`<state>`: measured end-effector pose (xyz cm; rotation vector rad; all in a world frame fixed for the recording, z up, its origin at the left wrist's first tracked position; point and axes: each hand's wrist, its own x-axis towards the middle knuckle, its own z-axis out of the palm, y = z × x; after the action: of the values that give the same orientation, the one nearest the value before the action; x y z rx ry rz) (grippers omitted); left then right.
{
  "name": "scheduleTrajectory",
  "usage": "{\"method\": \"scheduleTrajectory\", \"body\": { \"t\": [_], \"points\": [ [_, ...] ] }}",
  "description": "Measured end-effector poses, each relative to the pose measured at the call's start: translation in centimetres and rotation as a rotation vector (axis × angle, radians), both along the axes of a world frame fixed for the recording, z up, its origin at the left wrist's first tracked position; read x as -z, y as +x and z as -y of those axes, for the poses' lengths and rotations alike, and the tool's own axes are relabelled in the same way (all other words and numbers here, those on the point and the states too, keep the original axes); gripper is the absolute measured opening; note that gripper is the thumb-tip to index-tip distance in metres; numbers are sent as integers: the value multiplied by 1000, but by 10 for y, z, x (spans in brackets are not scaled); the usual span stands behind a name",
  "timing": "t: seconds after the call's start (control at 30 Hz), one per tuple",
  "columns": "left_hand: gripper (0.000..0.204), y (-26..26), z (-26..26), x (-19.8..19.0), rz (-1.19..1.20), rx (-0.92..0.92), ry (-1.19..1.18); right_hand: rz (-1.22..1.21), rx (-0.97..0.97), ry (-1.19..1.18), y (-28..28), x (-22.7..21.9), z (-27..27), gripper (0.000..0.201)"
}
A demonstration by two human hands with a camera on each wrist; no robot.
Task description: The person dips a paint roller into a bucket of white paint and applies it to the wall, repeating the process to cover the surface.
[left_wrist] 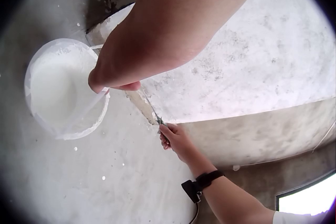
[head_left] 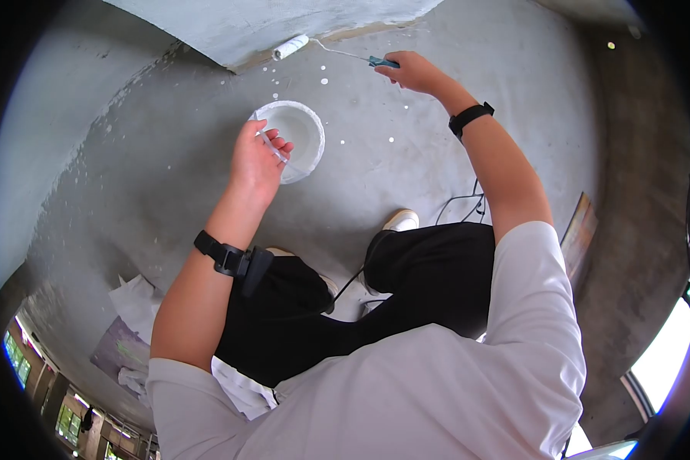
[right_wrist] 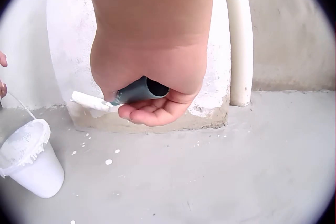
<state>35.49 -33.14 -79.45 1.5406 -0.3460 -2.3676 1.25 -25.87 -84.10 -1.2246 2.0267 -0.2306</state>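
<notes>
My left hand (head_left: 259, 159) holds the thin pale handle (head_left: 272, 146) of a white bucket (head_left: 320, 139), its fingers curled around it. Whitish paint shows inside the bucket in the left wrist view, and white crust coats the rim. At arm's length, my right hand (head_left: 415, 72) grips the teal handle of a paint roller (right_wrist: 137, 90). The roller's white sleeve (head_left: 290, 47) lies low along the base of a pale wall block (head_left: 284, 19). In the right wrist view the hand covers part of the roller handle.
White paint drops (right_wrist: 108, 161) dot the grey floor (head_left: 360, 169) around the bucket. A pale vertical pipe (right_wrist: 240, 40) stands beside the wall block. Papers (head_left: 136, 307) lie behind on the left, and a thin black metal frame (head_left: 460, 199) is near my right foot.
</notes>
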Motion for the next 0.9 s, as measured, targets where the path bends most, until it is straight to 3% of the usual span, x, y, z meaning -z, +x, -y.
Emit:
{"method": "scheduleTrajectory", "body": {
  "t": [0.3, 0.37, 0.4, 0.5, 0.67, 0.9],
  "points": [
    [32, 0, -1, 3, 8, 7, -11, 60, -73, -5, 23, 4, 12, 35],
    [32, 0, -2, 2, 10, 3, -10, 355, 66, 165, 32, 5, 11, 28],
    [32, 0, -2, 2, 16, -2, -11, 352, 64, 166, 33, 4, 11, 28],
    [32, 1, -2, 3, -5, 7, -15, 650, 60, 284, 40, 12, 5, 24],
    [32, 1, -2, 5, -9, 2, -28, 801, 132, 193, 74, 33, -21, 24],
    [34, -1, -5, 8, 48, -29, -63, 820, 463, 233, 104, 48, -20, 29]
  ]
}}
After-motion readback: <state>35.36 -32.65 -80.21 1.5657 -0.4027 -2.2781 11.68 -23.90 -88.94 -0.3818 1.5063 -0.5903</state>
